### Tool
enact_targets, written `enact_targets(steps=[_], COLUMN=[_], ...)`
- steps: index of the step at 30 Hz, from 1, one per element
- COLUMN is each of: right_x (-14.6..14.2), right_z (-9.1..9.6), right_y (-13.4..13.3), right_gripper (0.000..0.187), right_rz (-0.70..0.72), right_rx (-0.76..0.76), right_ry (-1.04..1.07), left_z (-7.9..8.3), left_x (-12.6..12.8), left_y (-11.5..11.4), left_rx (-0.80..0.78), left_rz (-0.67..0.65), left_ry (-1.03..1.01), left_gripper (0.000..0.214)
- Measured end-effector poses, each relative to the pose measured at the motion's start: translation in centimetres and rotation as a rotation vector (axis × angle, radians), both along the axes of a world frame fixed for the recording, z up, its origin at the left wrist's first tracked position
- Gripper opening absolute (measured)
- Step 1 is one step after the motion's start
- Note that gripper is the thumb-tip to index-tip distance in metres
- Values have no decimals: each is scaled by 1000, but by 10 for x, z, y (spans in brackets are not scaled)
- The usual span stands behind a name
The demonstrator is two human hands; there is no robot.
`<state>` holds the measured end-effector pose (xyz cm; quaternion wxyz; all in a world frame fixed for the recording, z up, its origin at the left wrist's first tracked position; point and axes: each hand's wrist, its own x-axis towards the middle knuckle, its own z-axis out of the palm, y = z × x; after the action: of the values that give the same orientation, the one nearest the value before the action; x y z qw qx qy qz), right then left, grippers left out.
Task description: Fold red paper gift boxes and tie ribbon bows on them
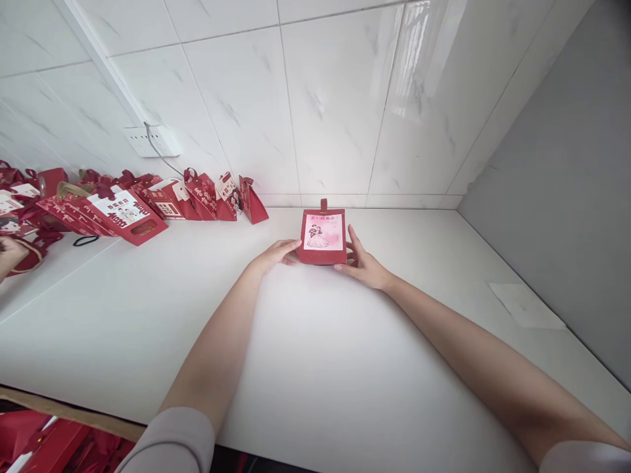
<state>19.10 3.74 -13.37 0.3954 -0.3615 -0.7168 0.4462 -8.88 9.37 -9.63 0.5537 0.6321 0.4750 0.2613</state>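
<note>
A small red gift box (323, 257) stands on the white table, close to the tiled wall. Its front bears a pink card (331, 238) with a drawn couple and writing, and a short red ribbon loop (324, 204) sticks up from its top. My left hand (277, 255) grips the box's left side, with the thumb at its edge and the other fingers bent lower down. On the right side, my right hand (365, 264) holds the box, thumb at the lower front corner and index finger pointing up. The fingers behind the box are partly hidden.
Several red gift boxes and bags (200, 195) line the wall at left. Another person's hand (10, 255) holds a bag handle at the left edge. A socket (152, 140) with a cable is on the wall. A white sheet (527, 305) lies at right; red bags (59, 443) fill a carton below.
</note>
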Motion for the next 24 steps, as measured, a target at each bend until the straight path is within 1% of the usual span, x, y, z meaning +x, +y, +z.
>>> enact_targets(steps=[4,6,11,15,19,21,24], right_x=[0,1,1,1,1,1,0], right_z=[3,3,2,1,2,3,4], right_y=[1,1,2,3,2,2,1], right_gripper=[60,51,48,49,49,49,49], right_rz=[53,52,34,35,33,43,60], right_rx=[44,49,36,35,39,41,52], right_ry=[-68,-95,-104,-114,-113,-109,-96], left_z=[2,2,1,-1,-3,-2,1], left_x=[1,1,1,2,2,1,-3], left_y=[-2,-3,-2,-1,0,0,-1], left_rx=[8,2,-3,-4,2,2,-7], left_rz=[-54,-65,-29,-29,13,-9,-86], left_ry=[0,-35,-33,-22,-10,-24,-78], left_gripper=[68,70,69,69,68,67,65])
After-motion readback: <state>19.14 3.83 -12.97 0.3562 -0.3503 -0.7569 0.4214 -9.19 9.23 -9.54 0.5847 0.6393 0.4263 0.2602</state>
